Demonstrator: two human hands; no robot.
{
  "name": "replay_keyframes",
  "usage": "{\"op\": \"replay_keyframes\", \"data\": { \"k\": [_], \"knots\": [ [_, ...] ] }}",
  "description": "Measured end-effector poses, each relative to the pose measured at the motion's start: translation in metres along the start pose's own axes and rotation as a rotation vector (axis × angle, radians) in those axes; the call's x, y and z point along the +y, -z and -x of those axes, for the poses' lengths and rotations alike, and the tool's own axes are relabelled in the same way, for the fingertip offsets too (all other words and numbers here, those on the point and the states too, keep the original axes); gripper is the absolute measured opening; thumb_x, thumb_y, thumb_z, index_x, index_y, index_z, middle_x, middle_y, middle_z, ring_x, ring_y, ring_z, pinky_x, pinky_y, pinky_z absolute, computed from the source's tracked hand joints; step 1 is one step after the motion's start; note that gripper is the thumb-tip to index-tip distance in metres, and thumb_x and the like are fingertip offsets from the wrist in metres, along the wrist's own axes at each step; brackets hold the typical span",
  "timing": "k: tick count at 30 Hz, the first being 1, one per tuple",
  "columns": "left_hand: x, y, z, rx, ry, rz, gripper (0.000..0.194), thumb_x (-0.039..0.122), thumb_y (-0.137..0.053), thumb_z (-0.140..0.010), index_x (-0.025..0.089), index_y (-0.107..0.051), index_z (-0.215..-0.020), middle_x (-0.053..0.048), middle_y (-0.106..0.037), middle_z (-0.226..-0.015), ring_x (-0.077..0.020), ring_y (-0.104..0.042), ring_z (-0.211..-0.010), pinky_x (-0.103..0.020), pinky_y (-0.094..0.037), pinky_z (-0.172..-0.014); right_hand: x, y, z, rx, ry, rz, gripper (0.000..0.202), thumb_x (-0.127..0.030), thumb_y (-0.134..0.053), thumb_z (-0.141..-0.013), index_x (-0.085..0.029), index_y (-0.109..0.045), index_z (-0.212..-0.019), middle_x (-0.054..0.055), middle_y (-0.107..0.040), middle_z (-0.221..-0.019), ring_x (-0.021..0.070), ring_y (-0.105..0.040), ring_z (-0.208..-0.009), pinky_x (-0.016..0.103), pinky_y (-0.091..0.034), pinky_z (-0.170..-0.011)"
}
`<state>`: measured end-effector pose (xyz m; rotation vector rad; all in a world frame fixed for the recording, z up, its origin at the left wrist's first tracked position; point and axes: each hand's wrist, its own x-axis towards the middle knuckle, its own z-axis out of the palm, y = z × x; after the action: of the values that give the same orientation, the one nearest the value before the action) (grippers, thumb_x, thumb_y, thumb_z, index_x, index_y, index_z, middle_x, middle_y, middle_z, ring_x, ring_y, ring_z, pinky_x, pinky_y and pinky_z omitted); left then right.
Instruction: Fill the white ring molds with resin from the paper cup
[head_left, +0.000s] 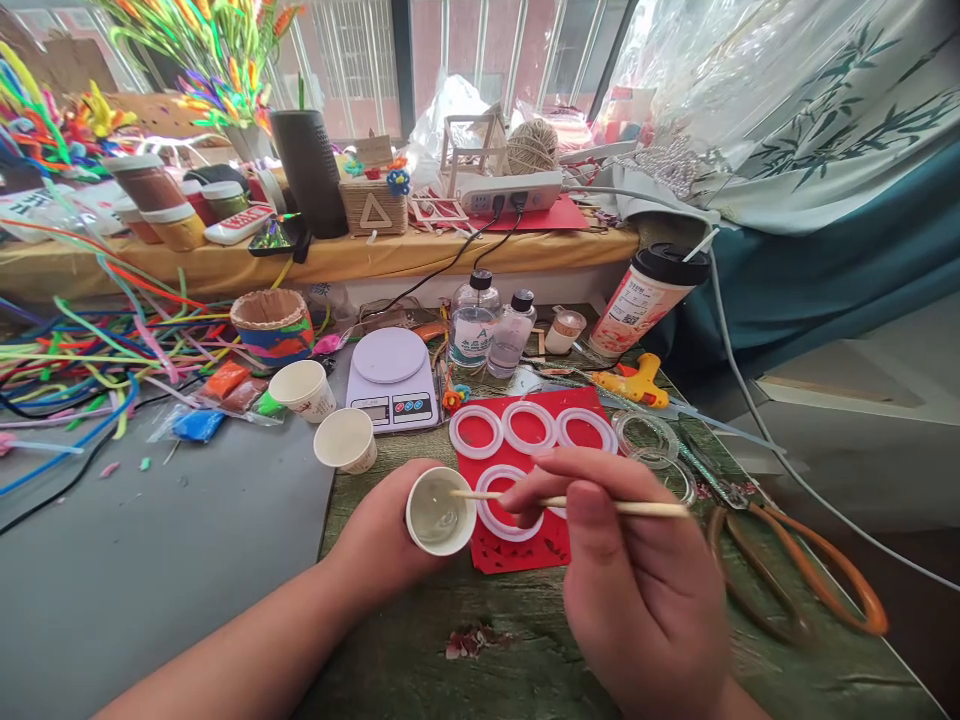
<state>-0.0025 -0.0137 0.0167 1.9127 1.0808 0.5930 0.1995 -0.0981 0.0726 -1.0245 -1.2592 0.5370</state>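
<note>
My left hand (382, 535) is wrapped round a small white paper cup (441, 512) with clear liquid in it, its mouth tilted towards me. Between the thumb and fingers of my right hand (637, 570) is a thin wooden stick (649, 508), its far tip inside the cup. Just beyond and to the right, several pale ring moulds (476, 431) lie on a red sheet (517, 556), partly hidden by my right hand. Two more paper cups (302, 390) stand to the left, beside a lilac digital scale (391, 380).
Two clear bottles (472, 335) with black lids stand behind the moulds. At the right are a yellow glue gun (637, 382), large scissors (817, 560) and a tall lidded drink cup (637, 300). Coloured pipe cleaners (90, 350) and clay packets (199, 424) lie left.
</note>
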Motion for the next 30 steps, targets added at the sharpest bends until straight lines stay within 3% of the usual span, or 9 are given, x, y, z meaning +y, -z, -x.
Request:
{"op": "replay_keyframes", "data": {
  "k": [3,6,10,13,16,26,30],
  "knots": [
    [-0.0008,-0.0004,0.0,0.002,-0.006,0.003,0.033,0.032,-0.088,-0.08,0.027,-0.079,-0.112,-0.004,-0.086,-0.11,-0.0285,-0.082,-0.096,-0.041,-0.068,-0.088,0.0008,-0.0004,-0.0004,-0.089,-0.019,-0.038,0.028,-0.026,-0.06,-0.123,-0.034,-0.077,-0.144,-0.001,-0.087,-0.103,0.0124,-0.082,-0.09,0.023,-0.068,-0.083],
    [-0.0015,-0.0005,0.0003,0.0,0.002,0.0,0.038,0.032,-0.089,-0.078,0.026,-0.079,-0.113,-0.005,-0.085,-0.111,-0.0296,-0.082,-0.097,-0.042,-0.068,-0.088,0.0001,-0.0013,-0.0016,0.007,-0.021,-0.055,0.027,-0.028,-0.059,-0.124,-0.033,-0.078,-0.141,-0.002,-0.087,-0.106,0.0112,-0.083,-0.089,0.022,-0.069,-0.084],
    [-0.002,0.0,0.0002,-0.002,0.009,0.004,0.04,0.033,-0.09,-0.077,0.026,-0.079,-0.114,-0.005,-0.085,-0.111,-0.0298,-0.082,-0.097,-0.043,-0.069,-0.089,-0.0023,-0.0024,-0.0035,0.008,-0.051,-0.094,0.025,-0.031,-0.058,-0.125,-0.032,-0.08,-0.136,-0.003,-0.086,-0.095,0.0109,-0.081,-0.082,0.02,-0.068,-0.078],
    [-0.0014,0.0006,0.0003,0.003,0.006,0.0,0.04,0.033,-0.09,-0.076,0.026,-0.079,-0.114,-0.005,-0.086,-0.111,-0.0301,-0.082,-0.098,-0.043,-0.069,-0.089,-0.0027,-0.0031,-0.004,0.058,-0.027,-0.057,0.024,-0.031,-0.059,-0.124,-0.031,-0.081,-0.135,-0.001,-0.087,-0.099,0.0112,-0.081,-0.085,0.021,-0.068,-0.081],
    [-0.0001,0.001,0.0005,0.008,0.011,-0.003,0.04,0.033,-0.089,-0.076,0.026,-0.078,-0.114,-0.005,-0.086,-0.111,-0.0302,-0.083,-0.098,-0.042,-0.069,-0.088,-0.0026,-0.0039,-0.0042,0.02,-0.059,-0.088,0.025,-0.032,-0.058,-0.125,-0.032,-0.081,-0.134,-0.002,-0.086,-0.097,0.0116,-0.082,-0.084,0.022,-0.069,-0.081],
    [0.0018,0.0011,-0.0012,0.003,0.021,-0.011,0.039,0.034,-0.087,-0.076,0.026,-0.078,-0.113,-0.006,-0.087,-0.111,-0.0307,-0.083,-0.097,-0.043,-0.07,-0.087,-0.0032,-0.0017,-0.0054,0.084,-0.045,-0.07,0.023,-0.033,-0.059,-0.124,-0.031,-0.081,-0.129,-0.001,-0.085,-0.094,0.0121,-0.079,-0.082,0.022,-0.068,-0.077],
    [0.0013,0.0004,-0.0001,0.003,0.011,-0.018,0.037,0.035,-0.087,-0.077,0.027,-0.079,-0.112,-0.006,-0.087,-0.11,-0.0307,-0.083,-0.097,-0.043,-0.069,-0.086,-0.0021,-0.0014,-0.0033,0.041,-0.07,-0.092,0.024,-0.032,-0.058,-0.125,-0.031,-0.081,-0.13,-0.001,-0.085,-0.093,0.0121,-0.079,-0.08,0.022,-0.067,-0.074]
  ]
}}
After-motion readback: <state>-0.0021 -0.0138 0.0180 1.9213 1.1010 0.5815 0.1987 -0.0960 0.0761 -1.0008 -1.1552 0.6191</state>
